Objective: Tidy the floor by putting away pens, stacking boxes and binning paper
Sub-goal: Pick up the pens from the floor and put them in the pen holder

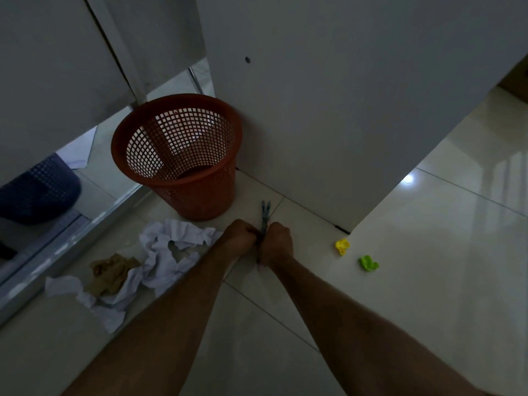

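Note:
Low over the tiled floor, my left hand [238, 237] and my right hand [276, 242] meet with curled fingers around a small bundle of dark pens [265, 214]. The pens' tips stick out beyond the knuckles toward the wall. Behind them stands an orange mesh waste basket [177, 155], upright, with nothing visible in it. Crumpled white paper [171, 247] lies on the floor to the left of my left forearm. A crumpled brown paper [111, 274] sits among it.
A white cabinet panel [343, 95] rises right behind the pens. A small yellow object [342, 246] and a green one [368, 263] lie on the tiles at the right. A dark blue perforated bin [40, 190] shows under the partition at the left, beside a metal floor rail.

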The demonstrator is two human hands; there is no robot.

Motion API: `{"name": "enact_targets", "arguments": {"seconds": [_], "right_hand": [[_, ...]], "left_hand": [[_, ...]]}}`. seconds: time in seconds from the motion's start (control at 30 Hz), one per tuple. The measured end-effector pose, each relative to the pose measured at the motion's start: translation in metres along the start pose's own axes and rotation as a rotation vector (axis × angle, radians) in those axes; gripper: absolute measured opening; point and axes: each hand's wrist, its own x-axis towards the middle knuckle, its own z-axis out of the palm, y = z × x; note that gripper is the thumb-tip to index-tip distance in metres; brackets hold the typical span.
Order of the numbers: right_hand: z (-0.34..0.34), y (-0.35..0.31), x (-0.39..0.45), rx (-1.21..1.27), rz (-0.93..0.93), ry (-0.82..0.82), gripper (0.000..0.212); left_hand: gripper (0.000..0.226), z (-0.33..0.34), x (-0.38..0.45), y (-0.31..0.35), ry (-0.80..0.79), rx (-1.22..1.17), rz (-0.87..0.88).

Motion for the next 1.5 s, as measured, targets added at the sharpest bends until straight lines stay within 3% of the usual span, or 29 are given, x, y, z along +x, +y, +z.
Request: {"name": "enact_targets", "arguments": {"seconds": [0.37, 0.57, 0.67, 0.77, 0.9, 1.07, 1.3, 1.5], "right_hand": [[0.002, 0.006, -0.006, -0.313, -0.152, -0.066, 0.028], [0.012, 0.016, -0.02, -0.56, -0.252, 0.011, 0.029], [0.002, 0.017, -0.013, -0.44, -0.228, -0.021, 0.032], [-0.014, 0.015, -0.006, -0.154, -0.166, -0.111, 0.031], [-0.03, 0.004, -0.007, 0.214, -0.079, -0.232, 0.029], [-0.043, -0.022, -0.026, 0.595, -0.168, -0.375, 0.034], [-0.126, -0.076, -0.09, 0.472, -0.157, -0.38, 0.031], [-0.221, -0.149, -0.161, 0.587, -0.078, -0.518, 0.032]], "left_hand": [[0.027, -0.007, -0.001, -0.007, -0.098, 0.092, 0.033], [0.024, -0.012, -0.003, -0.018, -0.112, 0.048, 0.032], [0.024, -0.013, -0.004, -0.016, -0.087, -0.009, 0.018], [0.024, -0.013, -0.007, -0.008, -0.081, -0.132, -0.036], [0.027, -0.011, -0.013, 0.013, -0.144, -0.451, -0.076], [0.028, -0.018, -0.031, 0.04, -0.133, -0.686, -0.03], [0.021, -0.068, -0.111, 0.102, -0.228, -0.801, -0.009], [0.023, -0.136, -0.196, 0.175, -0.321, -0.81, -0.003]]}}
